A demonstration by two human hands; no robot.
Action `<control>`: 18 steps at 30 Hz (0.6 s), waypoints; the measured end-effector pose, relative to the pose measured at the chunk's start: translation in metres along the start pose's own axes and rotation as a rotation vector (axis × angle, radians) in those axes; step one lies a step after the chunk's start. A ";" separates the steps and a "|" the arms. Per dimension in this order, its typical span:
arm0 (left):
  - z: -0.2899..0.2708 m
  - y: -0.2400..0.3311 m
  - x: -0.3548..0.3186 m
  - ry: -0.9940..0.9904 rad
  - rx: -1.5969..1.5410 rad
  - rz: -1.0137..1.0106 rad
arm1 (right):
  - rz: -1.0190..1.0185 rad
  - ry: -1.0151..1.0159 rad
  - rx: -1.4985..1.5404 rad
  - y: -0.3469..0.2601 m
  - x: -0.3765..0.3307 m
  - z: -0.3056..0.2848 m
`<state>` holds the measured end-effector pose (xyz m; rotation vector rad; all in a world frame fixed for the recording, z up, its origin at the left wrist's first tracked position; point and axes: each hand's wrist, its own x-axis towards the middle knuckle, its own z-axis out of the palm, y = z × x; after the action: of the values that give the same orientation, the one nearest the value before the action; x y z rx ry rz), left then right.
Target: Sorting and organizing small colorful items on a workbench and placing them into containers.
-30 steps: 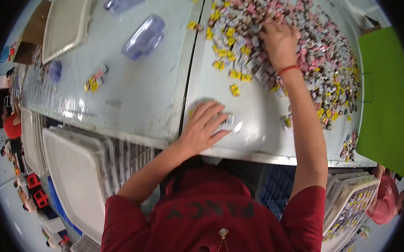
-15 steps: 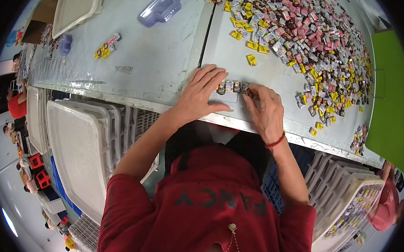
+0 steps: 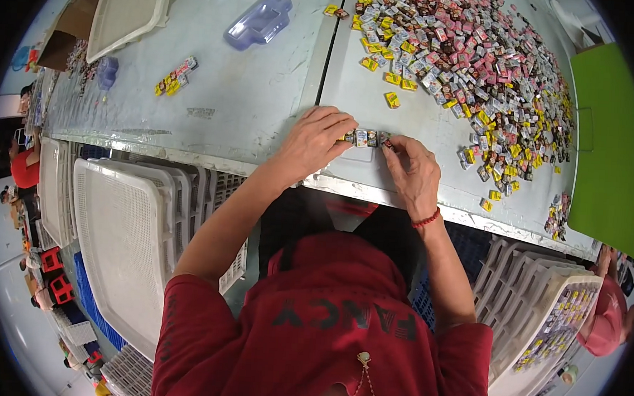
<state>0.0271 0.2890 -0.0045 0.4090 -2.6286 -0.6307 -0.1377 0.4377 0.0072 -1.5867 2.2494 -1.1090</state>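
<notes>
Both hands at the near table edge (image 3: 374, 194). Left hand (image 3: 312, 144) and right hand (image 3: 413, 171) pinch opposite ends of a short row of small wrapped candies (image 3: 364, 137), fingers curled onto it. The row lies flat on the grey table. Big pile of loose wrapped candies (image 3: 474, 63) far right. Clear plastic blister tray (image 3: 260, 21) far left. White mesh trays (image 3: 125, 238) stacked near left, below the table.
</notes>
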 end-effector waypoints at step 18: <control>0.033 0.015 0.021 0.080 -0.062 0.190 | 0.129 0.208 0.003 0.000 -0.007 0.001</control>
<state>-0.0093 0.3060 -0.0180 0.1602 -2.5267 -0.6176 -0.1338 0.4429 0.0048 -1.3581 2.4388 -1.2934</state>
